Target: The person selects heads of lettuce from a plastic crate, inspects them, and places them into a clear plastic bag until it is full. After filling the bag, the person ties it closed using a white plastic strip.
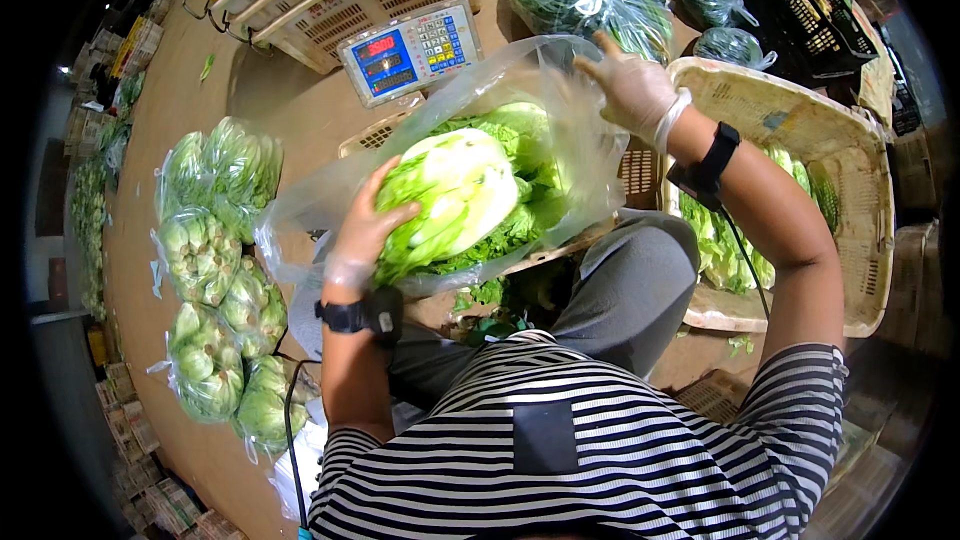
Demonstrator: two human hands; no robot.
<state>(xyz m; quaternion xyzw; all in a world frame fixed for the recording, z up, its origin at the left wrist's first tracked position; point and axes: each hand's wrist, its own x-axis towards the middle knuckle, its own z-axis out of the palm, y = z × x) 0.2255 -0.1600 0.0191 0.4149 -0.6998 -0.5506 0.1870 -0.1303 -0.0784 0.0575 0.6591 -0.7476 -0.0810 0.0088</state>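
My left hand (367, 229), in a thin clear glove, grips a head of leafy lettuce (461, 191) at the mouth of a large clear plastic bag (307, 199). More green leafy heads (536, 135) lie inside the bag. At the bag's far right edge is my right hand (626, 86), also gloved, with finger and thumb spread; whether it pinches the film cannot be told. Beyond the bag stands a digital scale display (411, 51) with lit figures. Part of a plastic crate (375, 136) shows under the bag.
Bagged lettuce heads (199, 255) lie on the floor at left. A cream plastic crate (840, 142) with leafy heads stands at right. Bagged green vegetables (592, 4) and a black crate (810, 22) are at the back, and upright crates (360, 7) behind the display.
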